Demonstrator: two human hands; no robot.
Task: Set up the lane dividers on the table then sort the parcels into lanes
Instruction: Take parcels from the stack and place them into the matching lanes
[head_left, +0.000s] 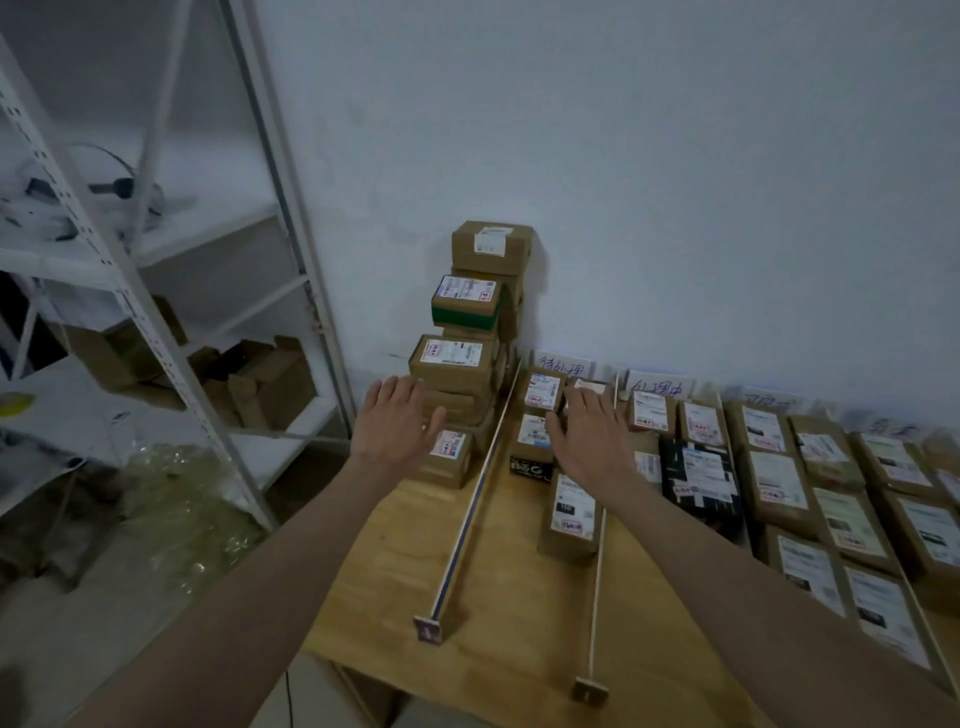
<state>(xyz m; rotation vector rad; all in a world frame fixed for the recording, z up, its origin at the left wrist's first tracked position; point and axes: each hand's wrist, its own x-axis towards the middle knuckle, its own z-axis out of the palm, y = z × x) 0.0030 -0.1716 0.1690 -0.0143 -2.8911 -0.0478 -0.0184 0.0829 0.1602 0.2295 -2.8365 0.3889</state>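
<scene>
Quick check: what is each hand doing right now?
Left hand: open, fingers spread, holding nothing, by the stacked brown cardboard parcels.
Right hand: open, holding nothing.

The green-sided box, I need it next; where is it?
Head view, left: the green-sided cardboard box sits in the parcel stack against the wall, beyond the left hand.

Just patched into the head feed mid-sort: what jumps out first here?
The tall stack of parcels against the wall at the table's far left corner, left of the first lane divider. Both hands reach forward with fingers spread: the left hand beside the stack's lower boxes, the right hand over parcels in the first lane. Further right, flat labelled parcels fill the other lanes.
</scene>
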